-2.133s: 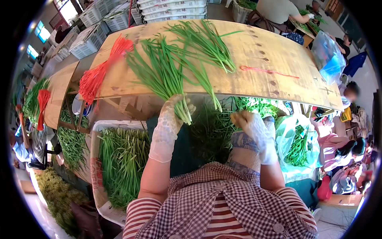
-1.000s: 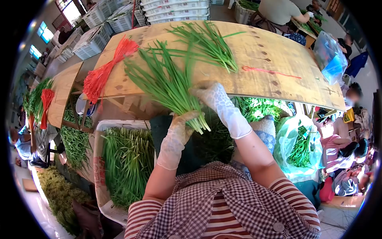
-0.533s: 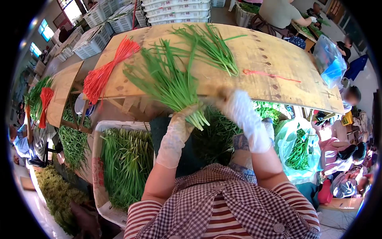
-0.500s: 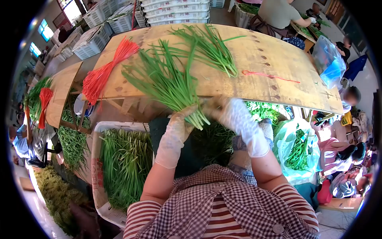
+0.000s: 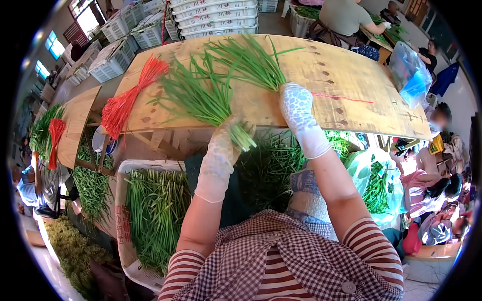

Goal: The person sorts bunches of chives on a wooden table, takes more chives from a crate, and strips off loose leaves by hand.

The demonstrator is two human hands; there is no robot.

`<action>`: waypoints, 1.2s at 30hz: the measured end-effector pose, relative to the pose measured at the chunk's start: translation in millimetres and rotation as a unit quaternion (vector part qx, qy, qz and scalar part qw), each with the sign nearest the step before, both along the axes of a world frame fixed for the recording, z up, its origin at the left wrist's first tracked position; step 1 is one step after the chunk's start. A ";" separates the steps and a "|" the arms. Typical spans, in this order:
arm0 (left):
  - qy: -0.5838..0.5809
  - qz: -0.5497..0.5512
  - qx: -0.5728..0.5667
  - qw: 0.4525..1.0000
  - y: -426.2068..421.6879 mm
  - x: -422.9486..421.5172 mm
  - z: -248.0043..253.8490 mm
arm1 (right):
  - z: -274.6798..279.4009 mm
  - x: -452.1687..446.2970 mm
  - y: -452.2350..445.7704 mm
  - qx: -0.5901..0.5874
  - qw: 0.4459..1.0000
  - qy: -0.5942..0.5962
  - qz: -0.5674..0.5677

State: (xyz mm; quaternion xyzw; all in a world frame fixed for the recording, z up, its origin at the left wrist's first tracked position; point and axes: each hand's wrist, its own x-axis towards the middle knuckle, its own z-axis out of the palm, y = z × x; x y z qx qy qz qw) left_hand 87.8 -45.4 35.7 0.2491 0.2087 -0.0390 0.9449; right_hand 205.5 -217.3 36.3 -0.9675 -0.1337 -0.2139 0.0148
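In my gloved left hand (image 5: 223, 138) is a bunch of garlic chives (image 5: 201, 98), gripped near the cut ends; its leaves fan out over the table edge. My gloved right hand (image 5: 297, 105) has its fingers closed round the stem ends of a second, looser pile of garlic chives (image 5: 256, 60) lying on the wooden table (image 5: 351, 75). The back of the glove hides most of those fingertips. Just right of that hand lies a red tie (image 5: 344, 98) on the boards. A bundle of red ties (image 5: 131, 95) rests at the table's left end.
A white crate (image 5: 123, 215) filled with chives stands by my left side. On the right is a clear bag (image 5: 396, 188) of greens. A blue-tinted plastic bag (image 5: 411, 75) hangs at the table's right end. Stacked white crates (image 5: 216, 17) and several people are beyond.
My right hand has moved from beside the held bunch, up and right to the pile on the table. The left hand still holds its bunch, slightly lower and further left.
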 end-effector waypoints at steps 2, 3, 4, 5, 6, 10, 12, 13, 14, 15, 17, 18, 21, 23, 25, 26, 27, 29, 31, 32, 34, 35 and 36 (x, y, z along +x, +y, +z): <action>0.019 0.016 0.018 1.000 -2.7 -0.8 0.5 | 5.7 -7.6 -3.2 0.094 0.995 -0.028 -0.026; 0.016 0.015 0.032 0.999 -3.4 -2.3 2.9 | 14.2 -13.1 -3.7 0.110 0.991 -0.058 -0.045; 0.015 0.014 0.045 0.999 -3.8 -3.1 3.8 | 20.4 -16.7 -4.2 0.125 0.986 -0.087 -0.064; 0.000 0.013 0.049 0.999 -3.0 -1.8 1.5 | 23.9 -16.3 -4.8 0.156 0.982 -0.049 -0.093; -0.015 0.012 0.052 0.998 -1.6 0.0 -2.6 | 23.0 -12.2 -6.1 0.153 0.985 0.013 -0.081; -0.039 0.005 0.075 0.996 -2.2 9.5 -5.3 | 22.7 -9.5 -9.5 0.171 0.973 0.151 -0.038; -0.041 0.007 0.078 0.996 -1.1 4.6 -0.4 | 19.5 -13.1 -14.4 0.192 0.971 0.139 -0.019; -0.040 0.009 0.079 0.996 -0.6 0.5 0.8 | 21.0 -17.7 -15.8 0.192 0.977 0.086 -0.033; -0.026 0.020 0.089 0.995 -0.5 -2.5 0.7 | 24.8 -23.0 -18.3 0.191 0.980 0.033 -0.048; -0.012 0.031 0.100 0.994 -0.5 -5.8 0.2 | 30.9 -30.4 -18.9 0.191 0.980 -0.019 -0.062; -0.006 0.040 0.111 0.993 0.4 -8.8 -4.3 | 39.0 -46.8 -6.3 0.156 0.985 0.054 -0.048; -0.015 0.038 0.112 0.993 2.0 -9.6 -10.3 | 39.0 -53.6 1.4 0.139 0.985 0.091 -0.042; -0.031 0.038 0.126 0.991 1.1 -9.1 -17.1 | 19.5 -56.5 26.9 0.111 0.991 0.066 0.021; -0.035 0.045 0.131 0.990 1.1 -7.6 -20.0 | 3.8 -48.6 35.9 0.113 0.991 0.069 0.026; -0.036 0.055 0.126 0.990 1.9 -6.8 -22.3 | 4.2 -49.2 40.4 0.125 0.989 0.082 0.007; -0.030 0.061 0.134 0.989 2.0 -7.2 -21.4 | 6.3 -53.4 37.7 0.153 0.985 0.078 0.017; -0.024 0.067 0.143 0.987 1.8 -7.1 -20.6 | 13.2 -63.6 32.2 0.181 0.980 0.074 0.027; -0.026 0.084 0.158 0.984 -0.7 -8.9 -17.9 | 11.0 -81.0 24.7 0.235 0.970 0.048 0.051; -0.043 0.105 0.171 0.979 -5.6 -12.2 -10.1 | 12.9 -103.6 17.2 0.349 0.915 0.190 0.071; -0.027 0.098 0.187 0.977 -6.8 -11.6 -10.3 | 12.9 -113.1 13.9 0.401 0.875 0.258 0.079; 0.002 0.080 0.220 0.972 -9.3 -10.6 -10.4 | -15.9 -114.3 12.4 0.448 0.847 0.275 0.078; -0.002 0.079 0.212 0.974 -11.7 -12.7 -6.6 | -26.3 -112.0 12.8 0.468 0.837 0.274 0.066; -0.009 0.083 0.219 0.972 -15.6 -13.8 -8.6 | -17.0 -114.7 14.3 0.500 0.815 0.286 0.064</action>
